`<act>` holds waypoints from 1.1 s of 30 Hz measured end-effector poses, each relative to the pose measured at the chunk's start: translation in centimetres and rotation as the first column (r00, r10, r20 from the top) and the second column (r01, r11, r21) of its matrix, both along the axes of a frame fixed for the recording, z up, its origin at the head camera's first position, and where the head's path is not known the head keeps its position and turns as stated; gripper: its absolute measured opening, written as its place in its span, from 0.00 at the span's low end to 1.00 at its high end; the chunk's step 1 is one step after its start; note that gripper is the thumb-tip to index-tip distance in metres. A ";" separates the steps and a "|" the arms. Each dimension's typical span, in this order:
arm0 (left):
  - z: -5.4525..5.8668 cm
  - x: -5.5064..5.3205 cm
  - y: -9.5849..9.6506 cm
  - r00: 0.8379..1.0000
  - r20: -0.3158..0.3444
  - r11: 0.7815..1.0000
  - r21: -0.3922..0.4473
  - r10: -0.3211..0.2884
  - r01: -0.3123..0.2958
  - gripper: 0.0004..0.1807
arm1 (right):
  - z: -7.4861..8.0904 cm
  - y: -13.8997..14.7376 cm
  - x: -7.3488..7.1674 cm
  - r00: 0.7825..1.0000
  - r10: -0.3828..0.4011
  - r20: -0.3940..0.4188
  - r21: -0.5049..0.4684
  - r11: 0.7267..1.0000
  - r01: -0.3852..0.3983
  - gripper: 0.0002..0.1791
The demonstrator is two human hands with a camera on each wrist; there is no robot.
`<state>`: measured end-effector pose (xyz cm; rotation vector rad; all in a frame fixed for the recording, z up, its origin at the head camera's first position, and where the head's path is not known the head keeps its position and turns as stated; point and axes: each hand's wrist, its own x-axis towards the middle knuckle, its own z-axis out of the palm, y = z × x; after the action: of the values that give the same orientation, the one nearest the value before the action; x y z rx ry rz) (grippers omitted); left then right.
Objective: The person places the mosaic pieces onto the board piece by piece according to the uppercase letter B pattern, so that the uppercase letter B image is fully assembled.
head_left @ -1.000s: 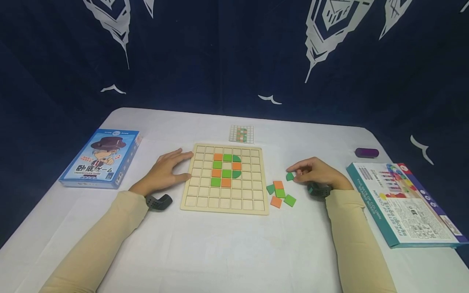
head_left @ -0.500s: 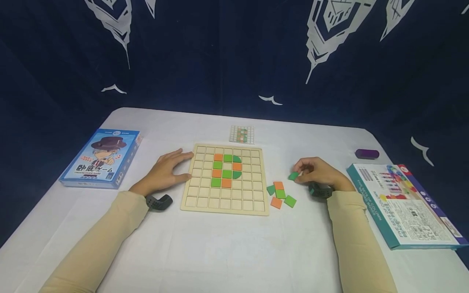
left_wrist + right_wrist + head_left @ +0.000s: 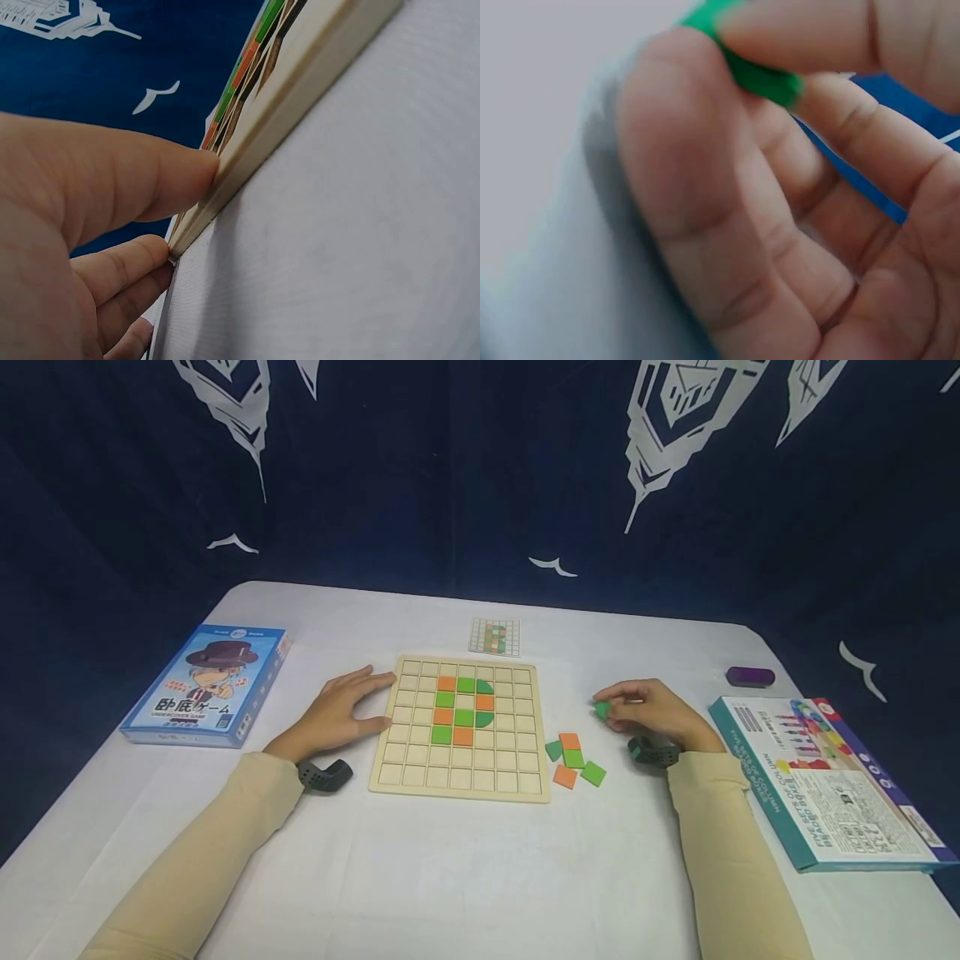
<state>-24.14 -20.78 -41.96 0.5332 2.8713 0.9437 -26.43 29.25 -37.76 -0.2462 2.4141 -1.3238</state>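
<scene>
A wooden grid board point(image 3: 420, 774) lies mid-table, with orange and green square tiles and two dark green rounded tiles in its cells. My left hand point(image 3: 335, 712) rests at the board's left side, its thumb and fingertips touching the edge; in the left wrist view the thumb point(image 3: 150, 176) lies against the wooden rim. To the right of the board, my right hand point(image 3: 648, 710) pinches a green tile point(image 3: 602, 710) between thumb and fingers. The right wrist view shows this green tile point(image 3: 763, 81) partly covered by the fingers.
Loose tiles point(image 3: 573, 758), orange and green, lie beside the board's right edge. A small pattern card point(image 3: 495, 636) sits behind the board. A blue game box point(image 3: 206, 685) stands at left; a white and teal box point(image 3: 828, 785) and a purple case point(image 3: 750, 676) are at right.
The green tile has turned and tilted between my right fingers, with the hand staying in nearly the same place. My left hand and the board have not moved.
</scene>
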 end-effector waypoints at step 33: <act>0.3 0.1 0.1 1.000 0.004 1.000 -0.002 0.003 -0.003 0.41 | 0.7 -7.7 0.1 0.994 0.058 0.093 -0.226 0.973 -0.036 0.14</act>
<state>-24.00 -20.67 -41.65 0.5266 2.8701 0.9412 -26.31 21.57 -37.09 -0.2888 2.1638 -1.5501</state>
